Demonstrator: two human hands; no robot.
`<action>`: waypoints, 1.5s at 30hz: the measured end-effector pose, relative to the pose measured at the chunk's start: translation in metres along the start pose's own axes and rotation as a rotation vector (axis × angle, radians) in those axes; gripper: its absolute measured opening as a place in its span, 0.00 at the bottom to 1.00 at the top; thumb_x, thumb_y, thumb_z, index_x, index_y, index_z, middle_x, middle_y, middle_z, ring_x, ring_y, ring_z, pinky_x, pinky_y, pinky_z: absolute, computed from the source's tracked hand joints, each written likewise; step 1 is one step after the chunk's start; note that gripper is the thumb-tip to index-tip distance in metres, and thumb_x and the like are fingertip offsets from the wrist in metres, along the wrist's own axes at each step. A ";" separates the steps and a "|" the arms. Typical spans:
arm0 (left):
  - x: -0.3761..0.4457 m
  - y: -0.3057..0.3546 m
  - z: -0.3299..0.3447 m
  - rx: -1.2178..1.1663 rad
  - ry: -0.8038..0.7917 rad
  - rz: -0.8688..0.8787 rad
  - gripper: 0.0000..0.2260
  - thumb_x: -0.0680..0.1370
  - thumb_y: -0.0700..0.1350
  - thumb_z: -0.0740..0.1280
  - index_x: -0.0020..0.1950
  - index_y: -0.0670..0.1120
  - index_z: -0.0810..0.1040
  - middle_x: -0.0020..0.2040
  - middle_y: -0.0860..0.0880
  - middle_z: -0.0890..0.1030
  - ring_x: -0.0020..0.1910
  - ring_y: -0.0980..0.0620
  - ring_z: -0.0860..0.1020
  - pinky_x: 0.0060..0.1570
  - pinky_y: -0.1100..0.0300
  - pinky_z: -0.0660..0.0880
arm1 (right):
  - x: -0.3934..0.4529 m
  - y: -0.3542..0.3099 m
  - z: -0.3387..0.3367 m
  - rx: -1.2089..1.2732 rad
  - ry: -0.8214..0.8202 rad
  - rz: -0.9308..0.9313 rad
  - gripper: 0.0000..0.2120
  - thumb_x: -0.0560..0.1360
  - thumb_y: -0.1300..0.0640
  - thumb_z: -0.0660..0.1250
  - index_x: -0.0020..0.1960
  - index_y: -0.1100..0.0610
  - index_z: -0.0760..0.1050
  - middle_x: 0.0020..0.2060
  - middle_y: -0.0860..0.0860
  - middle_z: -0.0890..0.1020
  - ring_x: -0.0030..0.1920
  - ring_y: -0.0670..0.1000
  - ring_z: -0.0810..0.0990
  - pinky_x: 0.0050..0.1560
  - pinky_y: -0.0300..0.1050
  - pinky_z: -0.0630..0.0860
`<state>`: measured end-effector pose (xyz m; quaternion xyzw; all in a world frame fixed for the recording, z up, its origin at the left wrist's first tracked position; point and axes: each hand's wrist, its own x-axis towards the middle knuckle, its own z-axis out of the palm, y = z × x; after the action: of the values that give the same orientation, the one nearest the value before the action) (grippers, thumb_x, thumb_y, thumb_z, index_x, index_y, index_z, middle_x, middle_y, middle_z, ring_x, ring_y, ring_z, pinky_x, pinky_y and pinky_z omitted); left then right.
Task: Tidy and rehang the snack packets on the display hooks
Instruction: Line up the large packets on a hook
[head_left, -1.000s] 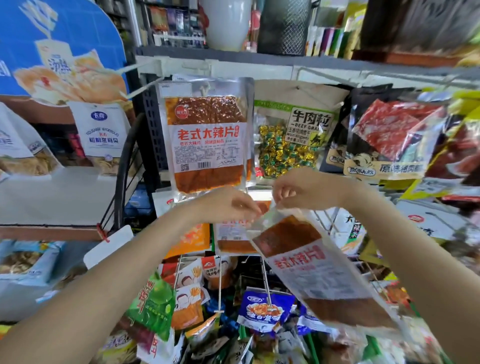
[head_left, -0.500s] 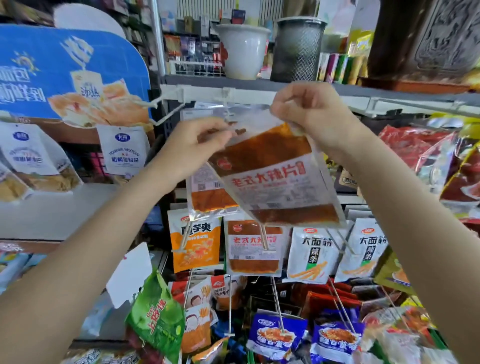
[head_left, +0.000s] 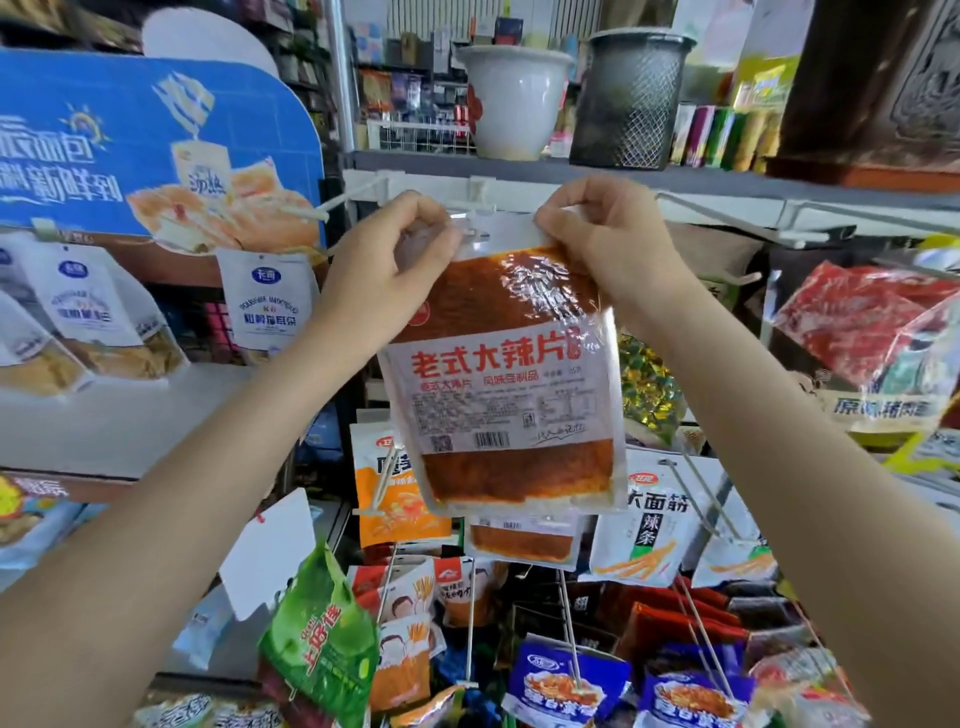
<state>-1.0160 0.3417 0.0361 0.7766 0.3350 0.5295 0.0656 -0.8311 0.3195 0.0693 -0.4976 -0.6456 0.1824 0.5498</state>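
A clear snack packet (head_left: 504, 384) with red-brown spicy strips and a white label with red characters hangs upright in front of me. My left hand (head_left: 384, 270) pinches its top left corner and my right hand (head_left: 597, 244) pinches its top right corner. The packet's clear top edge sits at the tip of a white display hook (head_left: 470, 218) under the grey shelf. Whether the hook passes through the packet's hole I cannot tell. A second packet of the same kind (head_left: 522, 538) hangs lower, mostly hidden behind the held one.
More hooks (head_left: 727, 228) jut out to the right with red meat packets (head_left: 872, 332). Below hang orange, white, blue (head_left: 561, 686) and green packets (head_left: 322, 644) on long pegs. A white pot (head_left: 514, 98) and mesh bin (head_left: 631, 98) stand on the shelf above. A blue bread display (head_left: 156, 150) is left.
Both hands have raised the packet from waist height up to the top hook row. It has turned from tilted to upright and now covers the packet that hung there.
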 end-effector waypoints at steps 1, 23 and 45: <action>-0.002 -0.003 0.001 0.011 -0.001 0.000 0.02 0.78 0.44 0.63 0.49 0.48 0.73 0.40 0.63 0.72 0.41 0.68 0.71 0.41 0.77 0.65 | -0.002 0.002 0.000 0.019 -0.007 0.001 0.09 0.75 0.61 0.66 0.37 0.52 0.73 0.33 0.48 0.75 0.36 0.46 0.74 0.40 0.44 0.73; -0.084 -0.053 0.105 0.725 -0.503 -0.103 0.18 0.75 0.44 0.63 0.65 0.47 0.71 0.72 0.45 0.60 0.70 0.42 0.56 0.64 0.45 0.61 | -0.061 0.151 0.005 -0.785 -0.191 0.224 0.23 0.73 0.73 0.57 0.67 0.63 0.66 0.64 0.59 0.71 0.63 0.60 0.71 0.59 0.49 0.70; -0.104 -0.044 0.112 0.369 -0.772 -0.088 0.17 0.77 0.40 0.61 0.66 0.48 0.69 0.70 0.48 0.62 0.49 0.53 0.74 0.50 0.58 0.70 | -0.101 0.198 -0.003 -0.714 -0.569 0.165 0.06 0.73 0.60 0.67 0.47 0.63 0.79 0.63 0.55 0.68 0.64 0.56 0.64 0.60 0.42 0.58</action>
<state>-0.9608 0.3421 -0.1132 0.9014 0.4080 0.1280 0.0686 -0.7507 0.3204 -0.1381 -0.6357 -0.7514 0.1213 0.1285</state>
